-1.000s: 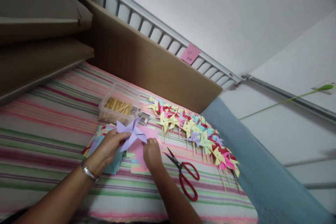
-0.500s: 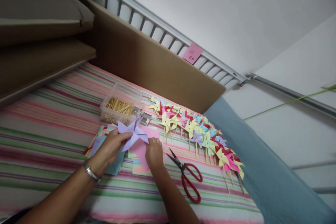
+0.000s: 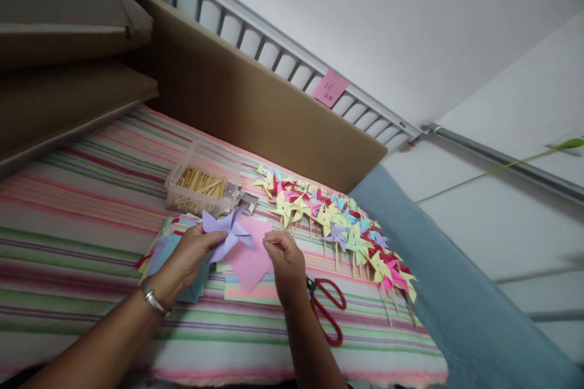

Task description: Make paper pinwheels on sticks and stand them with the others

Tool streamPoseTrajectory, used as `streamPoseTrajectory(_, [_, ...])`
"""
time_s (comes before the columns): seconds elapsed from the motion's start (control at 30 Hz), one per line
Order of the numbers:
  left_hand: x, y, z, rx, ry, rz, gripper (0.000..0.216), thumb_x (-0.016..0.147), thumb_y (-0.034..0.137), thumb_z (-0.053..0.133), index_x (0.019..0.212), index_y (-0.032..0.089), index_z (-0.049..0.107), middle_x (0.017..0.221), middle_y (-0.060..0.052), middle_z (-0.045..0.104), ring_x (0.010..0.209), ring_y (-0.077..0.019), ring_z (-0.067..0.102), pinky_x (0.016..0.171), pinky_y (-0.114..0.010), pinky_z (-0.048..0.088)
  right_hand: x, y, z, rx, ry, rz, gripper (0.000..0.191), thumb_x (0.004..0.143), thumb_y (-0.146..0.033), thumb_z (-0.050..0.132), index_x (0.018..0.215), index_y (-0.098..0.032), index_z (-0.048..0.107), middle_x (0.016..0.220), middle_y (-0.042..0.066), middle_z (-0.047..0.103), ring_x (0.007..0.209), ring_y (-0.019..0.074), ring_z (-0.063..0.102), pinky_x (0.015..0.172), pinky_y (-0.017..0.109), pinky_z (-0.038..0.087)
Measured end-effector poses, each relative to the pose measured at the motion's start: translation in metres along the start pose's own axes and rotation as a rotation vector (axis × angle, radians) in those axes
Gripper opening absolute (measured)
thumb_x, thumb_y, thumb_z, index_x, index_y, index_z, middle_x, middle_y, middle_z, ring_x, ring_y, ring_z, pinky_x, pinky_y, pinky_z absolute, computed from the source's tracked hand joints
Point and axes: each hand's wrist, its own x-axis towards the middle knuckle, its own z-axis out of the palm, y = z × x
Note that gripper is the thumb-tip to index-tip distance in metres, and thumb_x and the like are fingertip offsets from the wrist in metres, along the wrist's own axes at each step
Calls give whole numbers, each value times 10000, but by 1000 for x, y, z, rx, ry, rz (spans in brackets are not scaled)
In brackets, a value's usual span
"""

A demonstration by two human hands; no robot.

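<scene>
A lilac paper pinwheel (image 3: 233, 234) is pinched between the thumb and fingers of my left hand (image 3: 189, 255), its blades folded in. To its right, apart from it, my right hand (image 3: 288, 262) has thumb and fingertips drawn together; anything between them is too small to make out. Pink paper (image 3: 252, 264) lies under the pinwheel, over other coloured sheets (image 3: 249, 292). Left of that, partly behind my left hand, is a pile of coloured paper (image 3: 196, 287). Red-handled scissors (image 3: 335, 322) lie beside my right wrist, their blades hidden by it.
Beyond my hands stands a clear plastic box (image 3: 207, 155) of short wooden sticks (image 3: 203, 183). Many finished pinwheels on sticks (image 3: 328, 219) lie in rows at the right. A cardboard panel (image 3: 255, 109) borders the striped cloth (image 3: 82, 255); cardboard boxes (image 3: 68, 48) are stacked at left.
My right hand has moved right, away from the pinwheel's edge, and now covers the scissor blades. My left hand still holds the pinwheel. The whole view has shifted slightly.
</scene>
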Motion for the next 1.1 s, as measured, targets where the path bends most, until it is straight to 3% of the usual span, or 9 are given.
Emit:
streamPoseTrajectory(0.1, [-2, -3, 2, 64, 13, 36, 152, 599, 203, 722, 725, 122, 697, 633, -21, 691, 577, -160, 585, 601, -264, 430, -6, -27, 0, 158, -42, 8, 85, 761, -184, 591, 720, -204, 663, 1259, 80, 562, 1201, 245, 473, 1010, 401, 348])
streamPoseTrajectory(0.2, [-5, -3, 3, 102, 9, 53, 149, 597, 212, 719, 716, 125, 699, 626, -25, 688, 579, -173, 589, 597, -273, 433, -8, -41, 12, 157, -89, 30, 101, 750, -156, 602, 711, -210, 677, 1398, 67, 441, 1326, 266, 324, 1075, 465, 243])
streamPoseTrajectory(0.4, [-10, 5, 7, 94, -11, 73, 161, 555, 204, 736, 700, 140, 712, 623, -18, 690, 586, -180, 597, 577, -264, 440, -6, -42, 27, 148, -88, 17, 119, 742, -127, 604, 706, -206, 686, 1420, 68, 416, 1352, 275, 279, 1082, 484, 221])
streamPoseTrajectory(0.63, [-10, 6, 8, 67, -41, 66, 173, 562, 206, 743, 727, 156, 727, 658, -13, 713, 586, -162, 603, 574, -249, 450, -1, -45, 27, 123, -114, 105, 110, 733, -119, 617, 708, -197, 689, 1431, 82, 405, 1355, 268, 282, 1086, 475, 219])
streamPoseTrajectory(1.1, [-10, 6, 7, 45, -69, 41, 239, 542, 226, 763, 763, 142, 731, 666, -33, 720, 624, -192, 632, 604, -271, 470, -1, -42, 27, 152, -92, 88, 108, 718, -130, 624, 677, -209, 685, 1384, 64, 475, 1326, 280, 338, 1071, 489, 260])
